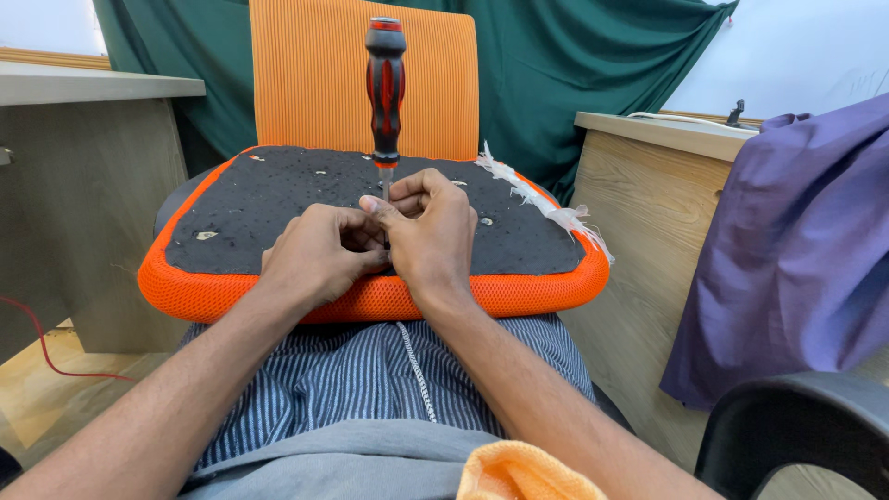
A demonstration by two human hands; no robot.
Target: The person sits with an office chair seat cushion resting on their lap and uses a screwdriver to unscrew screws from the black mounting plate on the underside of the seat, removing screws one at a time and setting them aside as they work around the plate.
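Observation:
An orange mesh seat cushion (pixel 546 282) lies upside down across my lap, its black underside (pixel 278 194) facing up. A screwdriver (pixel 384 88) with a black and red handle stands upright on it, tip down near the middle. My right hand (pixel 431 231) is curled around the lower shaft of the screwdriver. My left hand (pixel 319 252) rests beside it on the black surface, fingers bent and pressed against the right hand near the tip. What lies under the fingers is hidden.
An orange chair backrest (pixel 315 79) stands behind the cushion before a green curtain (pixel 574 83). Wooden desks (pixel 639 167) flank both sides. A purple cloth (pixel 796 250) hangs at right, a black chair arm (pixel 796 426) below it. Frayed white fabric (pixel 542 204) trails off the cushion's right edge. A red cable (pixel 37 343) lies on the floor at left.

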